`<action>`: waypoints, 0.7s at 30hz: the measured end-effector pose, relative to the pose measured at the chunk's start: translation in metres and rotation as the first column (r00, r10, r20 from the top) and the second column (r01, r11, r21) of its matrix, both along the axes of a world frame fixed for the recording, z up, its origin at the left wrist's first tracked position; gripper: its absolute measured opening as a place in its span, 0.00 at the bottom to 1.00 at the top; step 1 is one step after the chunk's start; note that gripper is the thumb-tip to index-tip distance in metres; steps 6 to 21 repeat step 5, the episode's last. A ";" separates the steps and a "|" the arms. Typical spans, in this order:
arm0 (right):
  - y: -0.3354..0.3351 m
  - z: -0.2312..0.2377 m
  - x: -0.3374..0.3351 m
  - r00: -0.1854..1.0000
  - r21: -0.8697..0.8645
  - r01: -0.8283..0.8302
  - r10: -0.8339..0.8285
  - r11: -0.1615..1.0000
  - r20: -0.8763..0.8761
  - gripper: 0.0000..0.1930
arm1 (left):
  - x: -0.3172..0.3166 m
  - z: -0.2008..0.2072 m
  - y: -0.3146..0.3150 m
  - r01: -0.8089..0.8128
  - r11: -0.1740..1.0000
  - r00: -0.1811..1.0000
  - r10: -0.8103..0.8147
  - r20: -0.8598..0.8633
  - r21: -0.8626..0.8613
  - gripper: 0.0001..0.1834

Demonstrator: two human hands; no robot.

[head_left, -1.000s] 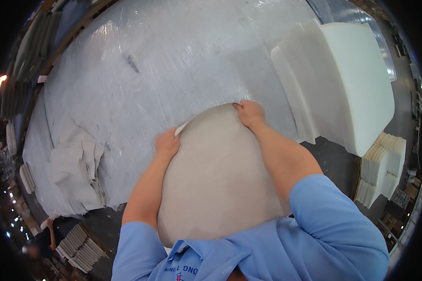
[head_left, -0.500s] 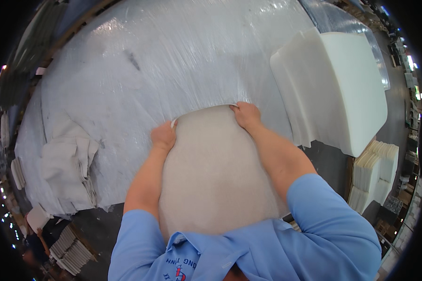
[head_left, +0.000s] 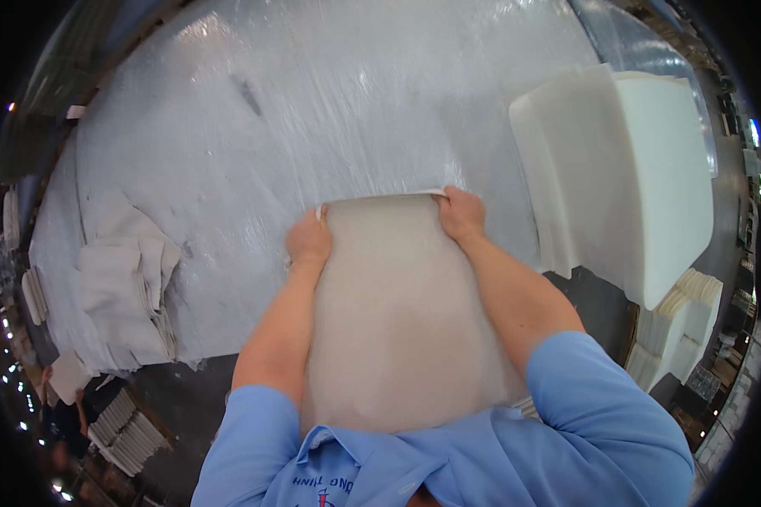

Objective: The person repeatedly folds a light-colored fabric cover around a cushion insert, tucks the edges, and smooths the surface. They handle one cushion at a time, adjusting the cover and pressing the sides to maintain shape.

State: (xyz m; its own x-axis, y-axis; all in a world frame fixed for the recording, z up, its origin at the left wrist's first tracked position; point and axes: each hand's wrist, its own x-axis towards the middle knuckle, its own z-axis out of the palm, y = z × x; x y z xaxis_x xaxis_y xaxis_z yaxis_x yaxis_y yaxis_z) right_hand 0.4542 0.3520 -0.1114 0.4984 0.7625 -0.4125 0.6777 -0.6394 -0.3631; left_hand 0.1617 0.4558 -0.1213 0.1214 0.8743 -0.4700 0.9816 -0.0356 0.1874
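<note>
A beige, fabric-covered cushion (head_left: 397,304) lies in front of me, its near end against my shirt and its narrower far end over the plastic-wrapped table (head_left: 313,127). My left hand (head_left: 309,240) is closed on its far left corner, thumb along the edge. At the far right corner my right hand (head_left: 462,215) is closed on the edge, fingers hidden underneath. A thin pale strip shows along the far edge between the hands. What lies beneath the cushion is hidden.
White foam pads (head_left: 664,169) and thin greyish sheets (head_left: 571,160) overlap at the table's right. Folded beige fabric pieces (head_left: 127,279) lie at its left. More white pads (head_left: 676,329) are stacked at lower right. At lower left a co-worker (head_left: 63,418) holds a pale pad beside another stack (head_left: 125,435).
In the picture, my hands and the cushion's far end have shifted slightly right. The surroundings have shifted a little too. Both hands keep their hold on the corners.
</note>
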 end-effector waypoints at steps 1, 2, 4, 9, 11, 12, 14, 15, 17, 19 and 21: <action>-0.003 -0.004 -0.002 1.000 0.010 -0.006 0.006 1.000 0.005 0.20 | -0.003 -0.003 -0.002 -0.005 1.000 1.000 0.005 0.018 0.025 0.29; -0.001 -0.005 0.000 1.000 0.016 0.009 -0.009 1.000 -0.005 0.20 | -0.001 -0.004 0.001 -0.018 0.999 0.999 0.017 0.039 0.027 0.30; 0.002 -0.008 0.000 0.999 0.033 0.038 -0.037 0.999 -0.023 0.19 | 0.003 -0.005 0.005 -0.047 0.998 0.996 0.044 0.083 0.037 0.30; 0.001 -0.006 -0.001 0.999 0.031 0.037 -0.036 0.999 -0.027 0.19 | 0.002 -0.003 0.003 -0.048 0.998 0.996 0.045 0.078 0.035 0.30; 0.001 -0.006 -0.001 0.999 0.031 0.037 -0.036 0.999 -0.027 0.19 | 0.002 -0.003 0.003 -0.048 0.998 0.996 0.045 0.078 0.035 0.30; 0.001 -0.006 -0.001 0.999 0.031 0.037 -0.036 0.999 -0.027 0.19 | 0.002 -0.003 0.003 -0.048 0.998 0.996 0.045 0.078 0.035 0.30; 0.001 -0.006 -0.001 0.999 0.031 0.037 -0.036 0.999 -0.027 0.19 | 0.002 -0.003 0.003 -0.048 0.998 0.996 0.045 0.078 0.035 0.30; 0.001 -0.006 -0.001 0.999 0.031 0.037 -0.036 0.999 -0.027 0.19 | 0.002 -0.003 0.003 -0.048 0.998 0.996 0.045 0.078 0.035 0.30; 0.001 -0.006 -0.001 0.999 0.031 0.037 -0.036 0.999 -0.027 0.19 | 0.002 -0.003 0.003 -0.048 0.998 0.996 0.045 0.078 0.035 0.30; 0.001 -0.006 -0.001 0.999 0.031 0.037 -0.036 0.999 -0.027 0.19 | 0.002 -0.003 0.003 -0.048 0.998 0.996 0.045 0.078 0.035 0.30; 0.001 -0.006 -0.001 0.999 0.031 0.037 -0.036 0.999 -0.027 0.19 | 0.002 -0.003 0.003 -0.048 0.998 0.996 0.045 0.078 0.035 0.30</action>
